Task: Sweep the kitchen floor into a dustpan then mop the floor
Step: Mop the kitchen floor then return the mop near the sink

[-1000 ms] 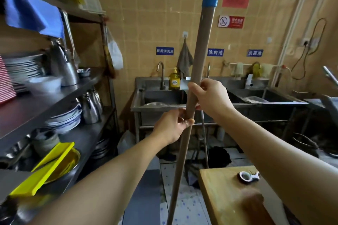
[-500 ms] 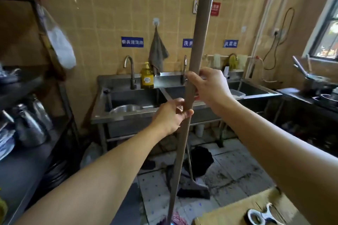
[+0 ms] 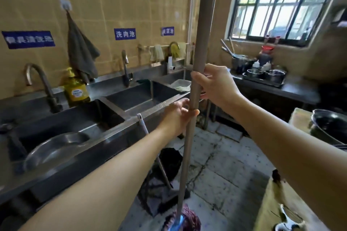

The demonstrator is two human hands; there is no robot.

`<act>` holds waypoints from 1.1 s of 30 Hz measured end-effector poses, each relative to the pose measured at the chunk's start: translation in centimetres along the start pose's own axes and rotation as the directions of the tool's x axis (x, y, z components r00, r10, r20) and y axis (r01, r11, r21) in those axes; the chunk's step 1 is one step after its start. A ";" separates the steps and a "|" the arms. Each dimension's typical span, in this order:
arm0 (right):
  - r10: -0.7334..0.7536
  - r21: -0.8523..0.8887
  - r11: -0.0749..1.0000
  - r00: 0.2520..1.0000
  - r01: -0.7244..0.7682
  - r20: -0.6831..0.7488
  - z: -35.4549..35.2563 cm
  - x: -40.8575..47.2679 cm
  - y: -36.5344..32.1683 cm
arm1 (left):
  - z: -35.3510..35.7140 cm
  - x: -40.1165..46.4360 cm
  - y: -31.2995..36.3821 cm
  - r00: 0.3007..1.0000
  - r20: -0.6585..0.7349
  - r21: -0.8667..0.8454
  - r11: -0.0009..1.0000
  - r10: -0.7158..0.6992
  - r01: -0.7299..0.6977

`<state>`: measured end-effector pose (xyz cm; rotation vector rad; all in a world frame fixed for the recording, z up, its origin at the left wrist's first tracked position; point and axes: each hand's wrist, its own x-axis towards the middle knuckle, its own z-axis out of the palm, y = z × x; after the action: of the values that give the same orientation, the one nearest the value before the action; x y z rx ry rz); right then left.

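Note:
I hold a mop upright by its long wooden handle [image 3: 203,33], which has a blue grip at the top. My right hand [image 3: 214,84] grips the handle higher up. My left hand [image 3: 178,116] grips it just below. The reddish string mop head [image 3: 185,218] rests on the patterned tile floor [image 3: 225,170] at the bottom of the view. Behind the handle, a black dustpan [image 3: 159,195] with a thin pale stick handle [image 3: 152,140] leans against the sink unit. The floor tiles look stained and cracked.
A steel multi-basin sink unit [image 3: 120,112] runs along the left, with a metal bowl [image 3: 54,148] and a yellow soap bottle [image 3: 76,90]. A dark counter [image 3: 293,90] with pots stands under the window. A wooden table [image 3: 277,208] and a black wok [image 3: 330,127] sit at right.
My view has swung to the right, from the shelving toward the sinks and window. The mop head has come into view on the floor. Both hands keep the same grip on the handle.

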<state>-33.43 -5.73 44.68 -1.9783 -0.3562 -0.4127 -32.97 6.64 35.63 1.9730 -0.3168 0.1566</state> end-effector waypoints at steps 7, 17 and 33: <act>0.016 -0.033 0.999 0.995 -0.019 -0.096 -1.2 4.9 3.3 | 2.0 6.6 -0.8 0.998 0.027 0.014 0.998 0.057 -0.057; 0.033 -0.141 0.988 0.981 -0.061 -0.193 -4.6 15.2 9.1 | 6.0 19.0 -1.3 0.987 0.107 -0.056 0.992 0.119 -0.114; 0.011 -0.242 0.967 0.963 -0.078 -0.268 -5.7 29.3 16.0 | 9.1 36.3 -4.9 0.970 0.135 -0.138 0.973 0.203 -0.184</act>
<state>-1.12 -15.63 46.97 -2.1372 -0.0905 -0.7146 2.84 -5.24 36.81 1.8317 -0.6034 0.1125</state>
